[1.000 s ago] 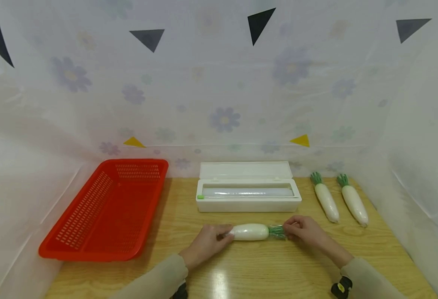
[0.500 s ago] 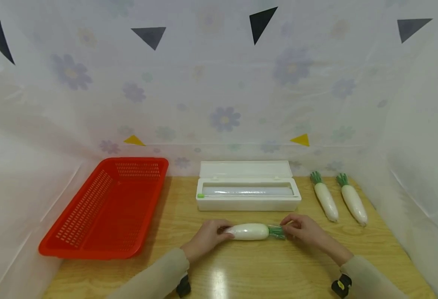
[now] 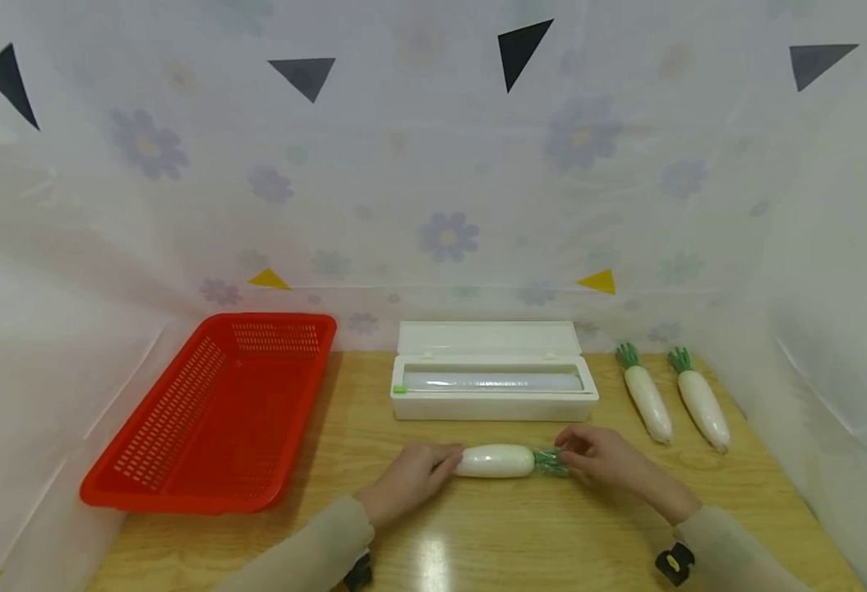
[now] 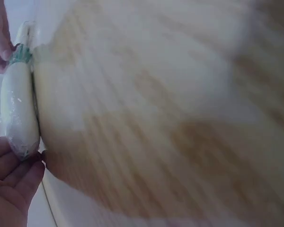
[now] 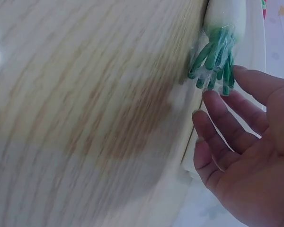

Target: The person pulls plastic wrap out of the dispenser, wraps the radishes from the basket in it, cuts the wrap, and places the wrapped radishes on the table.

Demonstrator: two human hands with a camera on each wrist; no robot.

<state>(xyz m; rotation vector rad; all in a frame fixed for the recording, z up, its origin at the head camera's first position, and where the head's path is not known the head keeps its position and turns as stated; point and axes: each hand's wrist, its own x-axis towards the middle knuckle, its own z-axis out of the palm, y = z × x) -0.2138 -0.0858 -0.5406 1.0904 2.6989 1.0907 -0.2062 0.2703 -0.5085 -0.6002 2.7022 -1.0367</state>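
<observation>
A white radish [image 3: 495,461] with green leaves, wrapped in clear film, lies sideways on the table in front of the wrap box. My left hand [image 3: 407,481] pinches its leafless end between thumb and fingers. At the other end, my right hand [image 3: 611,464] touches the film-covered leaves [image 5: 217,61]. Its fingers are loosely bent, and a gap shows between thumb and fingertips in the right wrist view. The left wrist view has the radish [image 4: 20,104] upright in the picture, with the left fingers at its lower tip.
A white cling-film box [image 3: 495,407] stands behind the radish, its lid raised and a film roll [image 3: 492,381] inside. On the right lie two more white radishes, one nearer [image 3: 648,403] and one farther right [image 3: 703,409]. A red plastic basket [image 3: 285,469] stands at the left.
The left thumb and fingers have come closer together at the radish's tip. My right fingers have shifted slightly left over the leaf ends. The radish has barely moved.
</observation>
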